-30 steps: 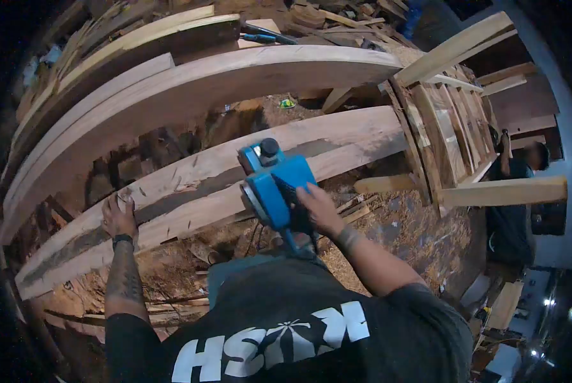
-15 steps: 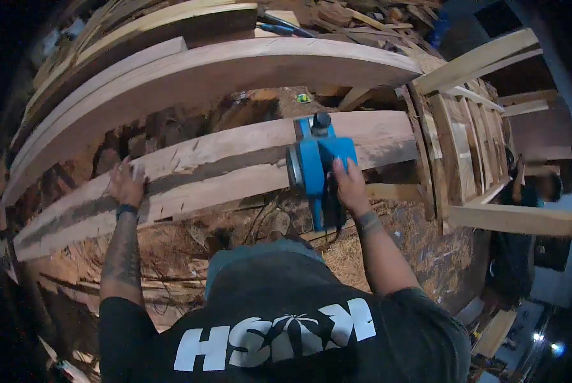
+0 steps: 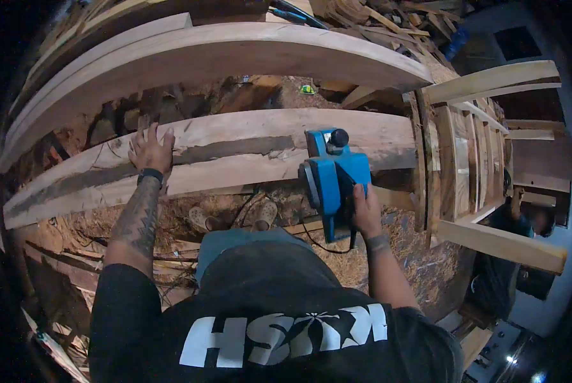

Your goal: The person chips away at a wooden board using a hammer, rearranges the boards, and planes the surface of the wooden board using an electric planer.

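Note:
A blue power planer rests over the right part of a long wooden plank with a dark streak along its middle. My right hand is closed around the planer's handle. On the left part of the plank my left hand lies flat with its fingers spread, holding nothing. A black cord hangs below the planer.
Behind the plank stands a curved board. A slatted wooden frame is at the right, with a leg jutting out. Another person is beyond it. Wood shavings cover the floor.
The planer and my right hand have moved right along the plank. My left hand has shifted right on the wood. The view has also shifted.

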Demonstrator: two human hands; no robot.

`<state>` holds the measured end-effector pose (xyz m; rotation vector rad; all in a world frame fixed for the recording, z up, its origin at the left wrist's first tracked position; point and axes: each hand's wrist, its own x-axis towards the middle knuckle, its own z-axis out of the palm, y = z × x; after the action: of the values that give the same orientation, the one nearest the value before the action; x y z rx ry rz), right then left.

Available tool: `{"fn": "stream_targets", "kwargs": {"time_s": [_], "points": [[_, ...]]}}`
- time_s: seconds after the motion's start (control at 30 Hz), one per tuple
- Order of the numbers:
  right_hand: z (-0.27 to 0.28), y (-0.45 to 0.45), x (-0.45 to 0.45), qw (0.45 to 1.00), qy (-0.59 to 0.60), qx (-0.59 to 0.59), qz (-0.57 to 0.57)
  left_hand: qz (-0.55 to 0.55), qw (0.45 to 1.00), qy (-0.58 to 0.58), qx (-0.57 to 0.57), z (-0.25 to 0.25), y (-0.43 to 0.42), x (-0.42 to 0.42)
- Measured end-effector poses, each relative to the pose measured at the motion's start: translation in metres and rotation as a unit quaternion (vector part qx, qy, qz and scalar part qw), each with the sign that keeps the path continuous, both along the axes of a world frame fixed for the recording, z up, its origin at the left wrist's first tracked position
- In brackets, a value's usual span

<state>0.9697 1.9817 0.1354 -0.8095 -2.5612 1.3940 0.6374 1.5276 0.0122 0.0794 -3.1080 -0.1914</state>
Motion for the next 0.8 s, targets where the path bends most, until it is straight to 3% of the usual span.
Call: {"fn": "stream_targets", "kwargs": {"time_s": [0.1, 0.17, 0.27, 0.47, 0.57, 0.63, 0.7, 0.73, 0.8], "points": [[-0.015, 0.019, -0.048, 0.990, 0.089, 0.106, 0.020, 0.004, 1.000, 0.000, -0.005, 0.000, 0.002, -0.001], [-0.013, 0.032, -0.085, 0.990, 0.048, 0.127, 0.048, 0.011, 1.000, -0.013, -0.007, 0.007, 0.004, 0.001], [0.006, 0.032, -0.099, 0.997, 0.032, 0.052, 0.055, 0.014, 0.999, -0.029, -0.006, 0.013, 0.008, 0.001], [0.006, 0.041, -0.031, 0.998, 0.038, -0.001, 0.041, 0.022, 0.999, -0.031, -0.014, 0.013, 0.007, -0.001], [0.000, 0.053, -0.018, 0.998, 0.013, 0.033, 0.047, 0.018, 0.999, -0.017, -0.026, 0.006, 0.007, 0.001], [-0.025, 0.067, -0.033, 0.972, 0.094, 0.192, 0.098, 0.015, 1.000, -0.014, -0.024, 0.007, 0.007, 0.000], [-0.026, 0.073, -0.071, 0.976, 0.066, 0.186, 0.088, 0.018, 1.000, -0.015, -0.013, 0.009, 0.008, -0.001], [-0.015, 0.066, -0.091, 0.994, -0.009, 0.099, 0.051, 0.017, 1.000, -0.017, -0.010, 0.009, 0.007, -0.001], [-0.006, 0.054, -0.118, 0.997, -0.001, 0.060, 0.047, 0.014, 0.999, -0.023, -0.024, 0.011, 0.008, -0.001]]}}
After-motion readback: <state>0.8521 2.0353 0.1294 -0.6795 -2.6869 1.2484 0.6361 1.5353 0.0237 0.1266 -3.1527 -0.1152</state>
